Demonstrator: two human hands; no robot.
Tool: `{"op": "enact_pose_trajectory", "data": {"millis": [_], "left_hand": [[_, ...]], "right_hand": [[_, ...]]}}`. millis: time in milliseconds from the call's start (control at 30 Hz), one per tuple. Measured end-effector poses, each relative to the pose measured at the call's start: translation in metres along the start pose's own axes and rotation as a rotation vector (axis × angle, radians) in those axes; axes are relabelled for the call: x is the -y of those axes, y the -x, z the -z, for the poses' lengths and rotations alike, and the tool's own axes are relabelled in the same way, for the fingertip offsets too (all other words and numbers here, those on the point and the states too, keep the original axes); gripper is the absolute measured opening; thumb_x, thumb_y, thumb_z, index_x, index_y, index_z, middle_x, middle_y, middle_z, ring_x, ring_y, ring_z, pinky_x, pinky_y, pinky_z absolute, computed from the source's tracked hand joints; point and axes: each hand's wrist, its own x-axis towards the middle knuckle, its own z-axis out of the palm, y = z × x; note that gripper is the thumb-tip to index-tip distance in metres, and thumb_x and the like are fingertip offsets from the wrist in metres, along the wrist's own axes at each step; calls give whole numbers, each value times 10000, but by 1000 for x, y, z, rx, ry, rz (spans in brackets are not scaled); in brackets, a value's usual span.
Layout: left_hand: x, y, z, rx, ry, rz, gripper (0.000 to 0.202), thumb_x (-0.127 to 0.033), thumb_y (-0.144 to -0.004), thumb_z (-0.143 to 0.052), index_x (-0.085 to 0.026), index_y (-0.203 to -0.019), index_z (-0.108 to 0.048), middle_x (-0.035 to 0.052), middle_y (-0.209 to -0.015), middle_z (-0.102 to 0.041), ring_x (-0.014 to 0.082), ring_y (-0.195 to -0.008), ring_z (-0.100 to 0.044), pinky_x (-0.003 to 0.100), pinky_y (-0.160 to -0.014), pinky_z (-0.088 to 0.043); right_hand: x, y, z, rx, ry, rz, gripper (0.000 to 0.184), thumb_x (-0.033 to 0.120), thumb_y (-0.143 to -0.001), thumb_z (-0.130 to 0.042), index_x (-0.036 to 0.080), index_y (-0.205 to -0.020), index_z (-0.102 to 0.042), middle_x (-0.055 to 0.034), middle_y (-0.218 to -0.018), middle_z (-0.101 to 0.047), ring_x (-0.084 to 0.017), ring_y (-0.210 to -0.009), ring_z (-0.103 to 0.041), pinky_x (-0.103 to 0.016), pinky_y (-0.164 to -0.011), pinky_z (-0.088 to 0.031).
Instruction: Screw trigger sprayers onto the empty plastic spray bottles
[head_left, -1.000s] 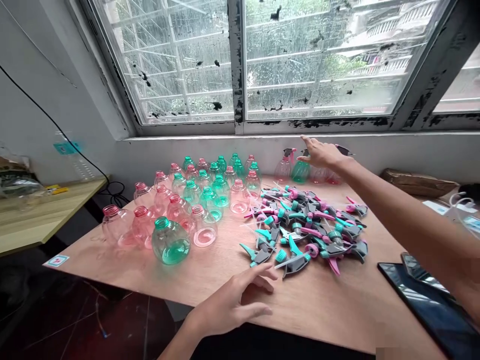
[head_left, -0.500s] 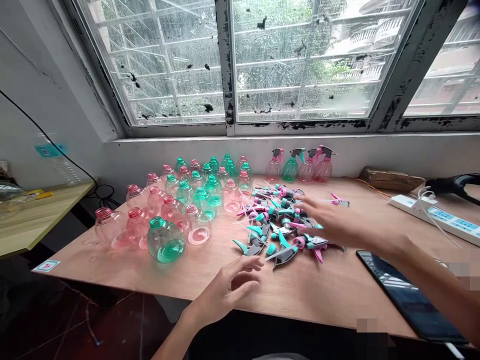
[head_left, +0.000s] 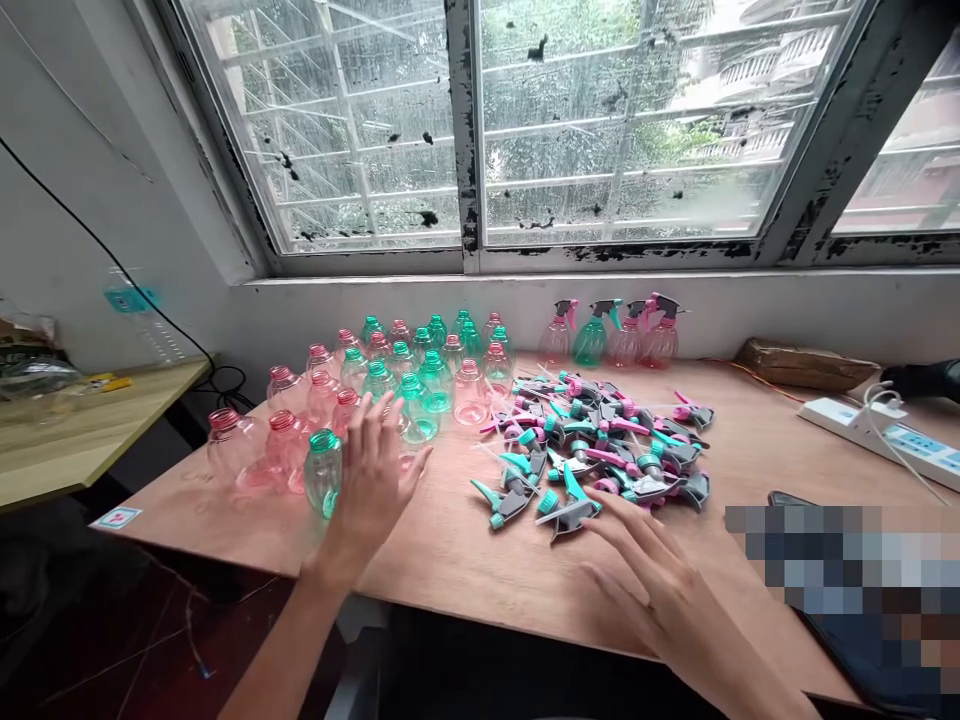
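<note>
My left hand (head_left: 371,475) reaches over the front of the bottle group, fingers spread, and holds nothing. It partly covers a green bottle (head_left: 322,465) and a pink bottle behind it; whether it touches either I cannot tell. Several more capless pink bottles (head_left: 234,445) and green bottles (head_left: 435,378) stand around them. To the right lies a heap of spray heads (head_left: 600,425) in grey, pink and teal. My right hand (head_left: 649,575) is at the heap's front edge, fingers apart and empty, close to a teal and grey spray head (head_left: 571,510).
Several finished spray bottles (head_left: 592,338) stand upright by the wall. At the right are a brown wrapped block (head_left: 810,365), a white power strip (head_left: 885,435) with a cable, and a dark phone-like device (head_left: 832,640), partly pixelated. A small square sticker (head_left: 118,518) marks the left table corner.
My left hand has moved left and forward, to the front bottles. My right hand has drawn back from over the heap towards the front edge. The view has shifted slightly left.
</note>
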Motion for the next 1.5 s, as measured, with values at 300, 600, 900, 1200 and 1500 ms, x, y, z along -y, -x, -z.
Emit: {"op": "enact_pose_trajectory", "data": {"millis": [300,600,900,1200,1500], "left_hand": [[-14,13,-24,29,-48,-6,539,-306,-970,-568,-259,-1464,-356,147,-1485,-438,346,-1386,-441,540,-1132,-414],[-28,40,-39,89,195,103,902,-325,-904,-674,-317,-1557,-52,151,-1605,-313,340,-1445,-400,542,-1166,-389],[-22,40,-44,351,439,315,946,-414,-819,-761,-306,-1546,-164,144,-1386,-633,337,-1299,-596,531,-1087,-478],[-25,40,-39,270,538,340,800,-445,-883,-675,-297,-1515,-206,131,-1432,-520,308,-1328,-512,527,-1126,-393],[-37,51,-35,334,881,343,754,-506,-820,-721,-319,-1455,-360,90,-1413,-496,319,-1293,-469,454,-1112,-378]], "right_hand": [[-42,0,-6,-261,116,-136,394,347,-989,-490,286,-1375,-443,-177,-1509,-461,-409,-1360,-451,-628,-1077,-397],[-62,0,-26,-217,402,-145,455,351,-1015,-442,166,-1430,-434,-204,-1530,-480,-374,-1402,-431,-601,-1136,-340],[-62,-20,-12,-150,549,-142,361,309,-992,-520,140,-1294,-622,-247,-1460,-562,-426,-1314,-526,-638,-1079,-380],[-61,-35,-10,-171,494,-128,315,286,-1015,-486,125,-1205,-678,-243,-1379,-638,-428,-1294,-539,-711,-1084,-331],[-66,-32,-1,-334,272,-64,363,125,-1019,-373,133,-1298,-605,-198,-1327,-612,-329,-1259,-568,-493,-1018,-527]]}}
